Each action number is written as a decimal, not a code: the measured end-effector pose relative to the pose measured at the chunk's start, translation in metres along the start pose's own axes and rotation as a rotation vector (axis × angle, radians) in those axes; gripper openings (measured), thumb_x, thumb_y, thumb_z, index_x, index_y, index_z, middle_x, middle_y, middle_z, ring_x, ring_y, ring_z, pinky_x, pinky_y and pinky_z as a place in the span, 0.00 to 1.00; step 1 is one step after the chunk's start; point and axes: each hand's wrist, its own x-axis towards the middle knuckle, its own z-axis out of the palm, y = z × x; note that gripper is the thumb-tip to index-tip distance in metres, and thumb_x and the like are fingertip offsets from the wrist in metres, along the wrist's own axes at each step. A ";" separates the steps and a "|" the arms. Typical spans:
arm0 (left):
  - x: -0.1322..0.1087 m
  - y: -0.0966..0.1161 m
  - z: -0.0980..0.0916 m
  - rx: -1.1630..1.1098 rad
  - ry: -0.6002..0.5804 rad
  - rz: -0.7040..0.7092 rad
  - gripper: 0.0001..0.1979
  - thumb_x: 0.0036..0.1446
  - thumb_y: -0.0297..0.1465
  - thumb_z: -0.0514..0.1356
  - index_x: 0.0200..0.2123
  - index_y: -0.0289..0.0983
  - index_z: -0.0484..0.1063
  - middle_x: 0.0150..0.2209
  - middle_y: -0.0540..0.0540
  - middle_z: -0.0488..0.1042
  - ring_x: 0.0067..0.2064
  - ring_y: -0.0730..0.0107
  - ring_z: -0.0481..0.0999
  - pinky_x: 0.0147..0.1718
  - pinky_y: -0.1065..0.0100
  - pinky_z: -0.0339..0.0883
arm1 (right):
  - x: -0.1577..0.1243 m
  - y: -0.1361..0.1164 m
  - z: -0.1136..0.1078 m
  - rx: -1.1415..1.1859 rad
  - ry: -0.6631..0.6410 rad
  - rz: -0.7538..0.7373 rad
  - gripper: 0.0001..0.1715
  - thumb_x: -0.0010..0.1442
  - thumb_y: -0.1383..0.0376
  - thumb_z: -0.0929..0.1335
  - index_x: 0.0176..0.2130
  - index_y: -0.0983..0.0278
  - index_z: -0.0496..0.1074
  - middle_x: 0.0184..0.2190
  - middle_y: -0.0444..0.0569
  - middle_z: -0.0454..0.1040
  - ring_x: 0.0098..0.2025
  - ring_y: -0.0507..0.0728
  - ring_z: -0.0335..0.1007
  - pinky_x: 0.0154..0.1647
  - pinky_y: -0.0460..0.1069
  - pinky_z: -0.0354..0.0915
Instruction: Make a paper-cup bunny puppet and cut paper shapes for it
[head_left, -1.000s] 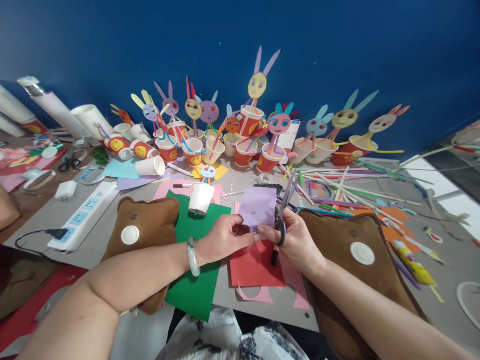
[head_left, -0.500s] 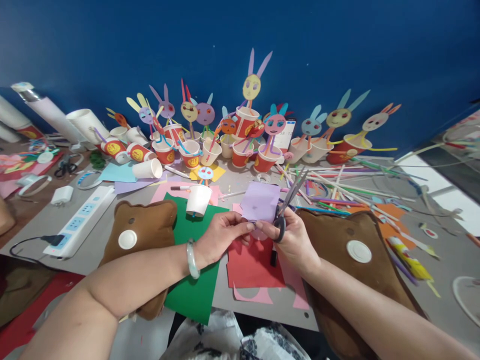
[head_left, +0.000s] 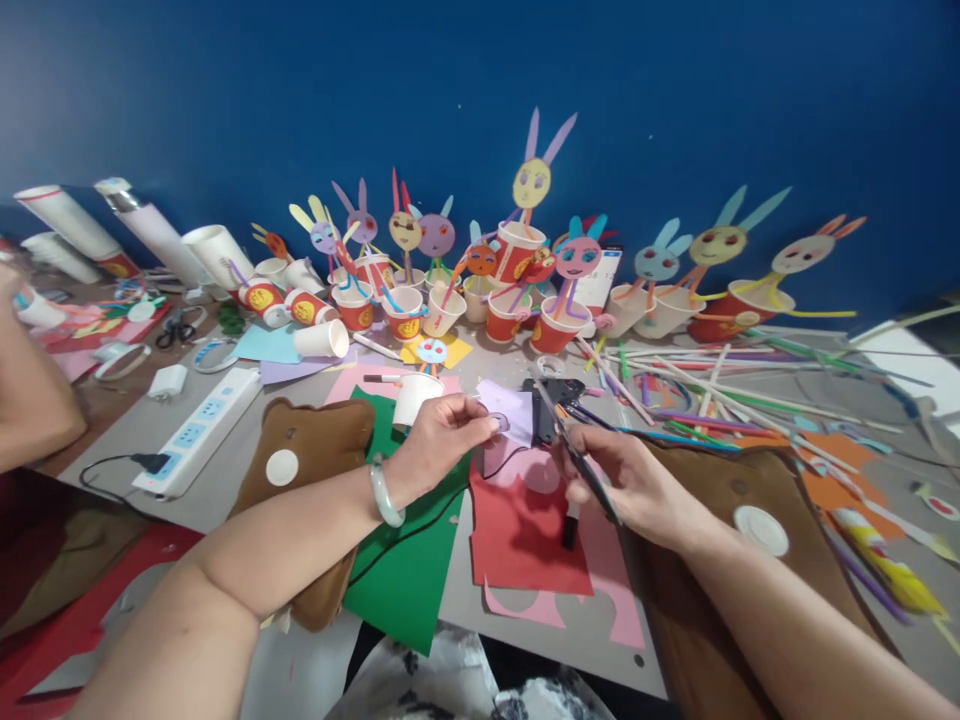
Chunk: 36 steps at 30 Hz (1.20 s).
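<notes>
Head view only. Left hand (head_left: 439, 435) pinched a small lilac paper (head_left: 517, 412) between thumb and fingertips, held up off the table (head_left: 135, 450) above the red sheet (head_left: 525, 540) and green sheet (head_left: 397, 580). Right hand (head_left: 637, 480) was closed round the scissors (head_left: 577, 455), fingers curled on the handle end. The paper lay up and to the left of the right hand, just past the blade tips. The scissors' long axis ran diagonally, tips up-left toward the paper, handles down-right in the palm. The left hand was the nearer one, already on the paper. Blades were blurred, so parted or together could not be told, nor whether they touched the paper. A dark marker (head_left: 570, 525) was half hidden under the right hand. Another person's arm (head_left: 30, 390) was cut off at the left edge. Bunny cups (head_left: 547, 325) stood in a row behind.
</notes>
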 end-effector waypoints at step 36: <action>-0.001 0.006 -0.004 0.064 -0.053 0.001 0.13 0.40 0.31 0.71 0.22 0.34 0.68 0.22 0.54 0.69 0.27 0.78 0.67 0.33 0.71 0.63 | 0.003 -0.012 -0.018 -0.072 -0.477 0.233 0.28 0.53 0.42 0.71 0.26 0.63 0.64 0.24 0.42 0.62 0.26 0.51 0.56 0.26 0.46 0.54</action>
